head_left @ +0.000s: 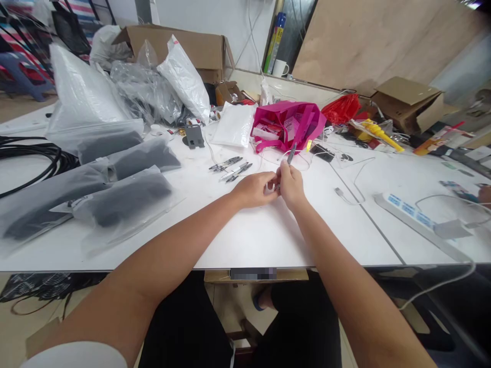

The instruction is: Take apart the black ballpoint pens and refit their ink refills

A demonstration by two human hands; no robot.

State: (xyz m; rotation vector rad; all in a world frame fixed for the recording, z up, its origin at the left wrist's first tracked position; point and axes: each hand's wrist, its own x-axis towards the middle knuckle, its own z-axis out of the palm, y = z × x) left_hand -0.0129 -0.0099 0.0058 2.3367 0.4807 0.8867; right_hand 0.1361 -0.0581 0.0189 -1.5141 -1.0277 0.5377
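Observation:
Near the middle of the white table, my two hands meet. My right hand is closed around a pen, whose dark end sticks up past the fingers. Close against it, my left hand has its fingers curled in a pinch. Something small and pale shows at its fingertips, but I cannot make out what it is. Several pens lie side by side just beyond my left hand. Behind the right hand stands a bright pink bag with boxes inside.
Frosted bags with dark contents lie on the left beside a coiled black cable. White packages and a cardboard box are piled behind. A power strip with a trailing cord lies right. At the far right edge, another person's hand shows.

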